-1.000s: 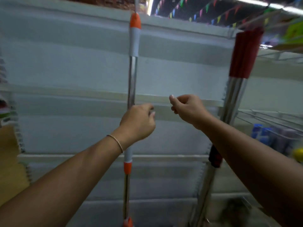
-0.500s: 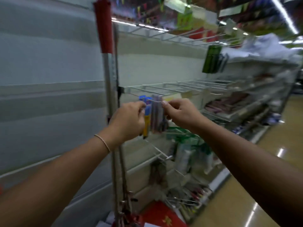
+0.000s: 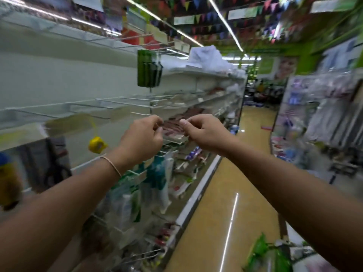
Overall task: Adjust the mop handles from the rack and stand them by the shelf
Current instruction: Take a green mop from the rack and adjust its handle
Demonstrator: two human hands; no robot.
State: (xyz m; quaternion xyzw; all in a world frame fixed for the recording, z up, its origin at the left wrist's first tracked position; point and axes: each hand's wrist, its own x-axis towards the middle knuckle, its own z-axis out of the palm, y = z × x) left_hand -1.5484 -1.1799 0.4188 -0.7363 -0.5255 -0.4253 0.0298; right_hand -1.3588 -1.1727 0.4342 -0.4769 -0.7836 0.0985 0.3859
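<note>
Both arms are raised in front of the chest, the left hand [image 3: 142,137] at about ten o'clock of centre and the right hand [image 3: 204,134] at about two o'clock, well clear of each other with a gap between them. Each has its fingers curled in and its thumb tip against the forefinger; neither seems to hold anything, though motion blur makes a thin item between the fingertips impossible to rule out. A thin bracelet [image 3: 111,165] sits on the left wrist. No mop handle shows anywhere in this view, so which way it points and how its long axis lies cannot be told. The camera looks down a shop aisle, its glossy floor [image 3: 222,193] running toward one o'clock. White wire shelves [image 3: 125,102] line the left side from nine to twelve o'clock, with a yellow tag [image 3: 97,147] hanging at nine o'clock and a dark green hanging pack [image 3: 148,69] at eleven. The step in hand looks like a search for the next handle. To do it well, the person should turn the head slowly enough to spot a pole, open one hand fully before reaching, and take the shaft near its middle so that it stays upright when carried to the shelf.
</note>
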